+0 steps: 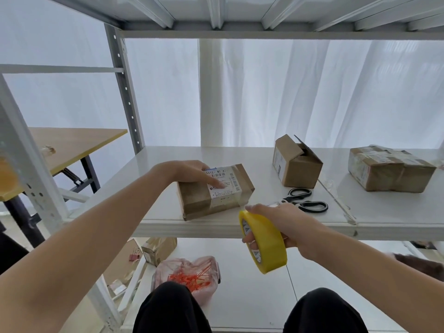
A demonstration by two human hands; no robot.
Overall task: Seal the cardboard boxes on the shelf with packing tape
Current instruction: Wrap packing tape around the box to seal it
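Pressing flat on top of a small brown cardboard box (216, 192): left hand (192, 171), fingers straight, index tip on the white barcode label. Box rectangular and matte, with glossy clear film over the label and near face; set at the front edge of the smooth white shelf (168, 159). Gripping a yellow tape roll (265, 246) just off the shelf edge, near the box's right corner: right hand (286, 224), fingers curled through the core. Roll round and shiny, with a printed core.

Just behind the right hand: black-handled scissors (305, 200), blades partly hidden by it. Farther back: open box (296, 162) of plain cardboard, flaps up. Well apart to the right: wrapped box (389, 171), heavily taped and crinkled.

On the lower shelf (240, 284): pink see-through bag (187, 272) of orange-red plastic ties, partly hidden by a black-clad knee; small carton (158, 248); pink binder clip (133, 257) beside it.

At left, past a grey perforated metal upright (125, 92): wooden table (72, 143) on dark legs. Behind everything: white pleated curtain (288, 92).
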